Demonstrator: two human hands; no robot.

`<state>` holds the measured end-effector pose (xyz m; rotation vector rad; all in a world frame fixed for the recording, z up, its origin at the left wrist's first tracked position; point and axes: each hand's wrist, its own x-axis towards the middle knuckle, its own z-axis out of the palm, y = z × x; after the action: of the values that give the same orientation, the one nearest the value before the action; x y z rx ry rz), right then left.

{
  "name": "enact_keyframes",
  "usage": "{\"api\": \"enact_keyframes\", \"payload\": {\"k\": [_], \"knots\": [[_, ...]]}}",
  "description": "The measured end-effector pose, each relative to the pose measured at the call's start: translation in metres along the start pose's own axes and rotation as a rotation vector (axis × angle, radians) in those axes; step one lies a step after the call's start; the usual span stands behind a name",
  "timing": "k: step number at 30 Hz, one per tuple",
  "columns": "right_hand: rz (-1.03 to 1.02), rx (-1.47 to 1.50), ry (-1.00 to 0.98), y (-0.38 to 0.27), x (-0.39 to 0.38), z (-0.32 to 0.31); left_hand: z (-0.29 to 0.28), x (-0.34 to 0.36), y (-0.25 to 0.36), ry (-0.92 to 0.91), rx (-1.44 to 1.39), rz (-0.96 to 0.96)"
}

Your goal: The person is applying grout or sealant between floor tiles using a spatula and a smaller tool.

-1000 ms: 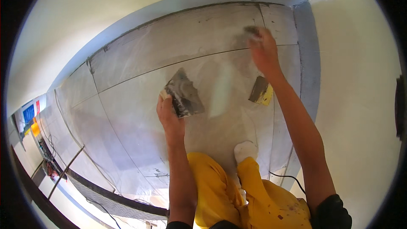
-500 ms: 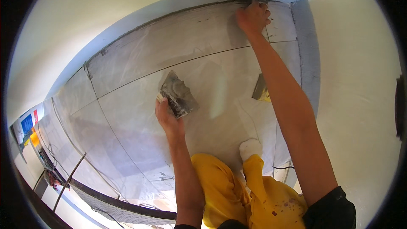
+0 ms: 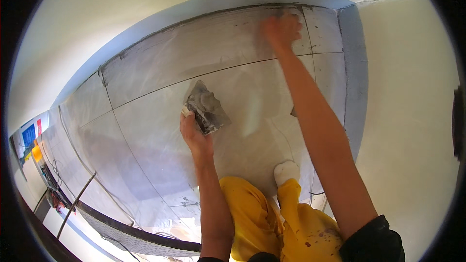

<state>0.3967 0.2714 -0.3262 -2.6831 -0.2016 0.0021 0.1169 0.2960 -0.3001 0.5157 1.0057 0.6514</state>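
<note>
Right forearm (image 3: 318,121) mostly hides dark object (image 3: 293,112); white-socked foot (image 3: 287,172) nearby

1. Near the far right corner of the tiled floor (image 3: 155,150), the right hand (image 3: 284,30) is blurred, and the dark thing (image 3: 280,13) held in it cannot be made out.
2. Toward the floor's right edge, a dark flat object (image 3: 293,112) is mostly hidden by the right forearm (image 3: 321,128).
3. Most fingers of the left hand (image 3: 195,136) are covered by the smeared plate (image 3: 208,106).
4. The right black sleeve (image 3: 376,243) is cut off below.
</note>
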Motion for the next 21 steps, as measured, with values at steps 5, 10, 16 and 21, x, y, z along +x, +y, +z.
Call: {"api": "enact_keyframes", "payload": {"k": [5,10,16,21], "knots": [[0.096,-0.001,-0.008,0.011,0.023,-0.003,-0.002,0.001,0.002,-0.002,-0.010,-0.012],[0.041,-0.182,0.101,-0.016,0.000,0.032,0.006,0.000,-0.002,-0.011,-0.016,0.002],[-0.142,-0.023,-0.150,-0.072,-0.063,0.032,-0.002,0.002,-0.002,-0.009,-0.008,0.012],[-0.508,0.576,-0.796,-0.054,-0.100,-0.025,-0.006,0.000,0.008,0.027,-0.131,-0.198]]}}
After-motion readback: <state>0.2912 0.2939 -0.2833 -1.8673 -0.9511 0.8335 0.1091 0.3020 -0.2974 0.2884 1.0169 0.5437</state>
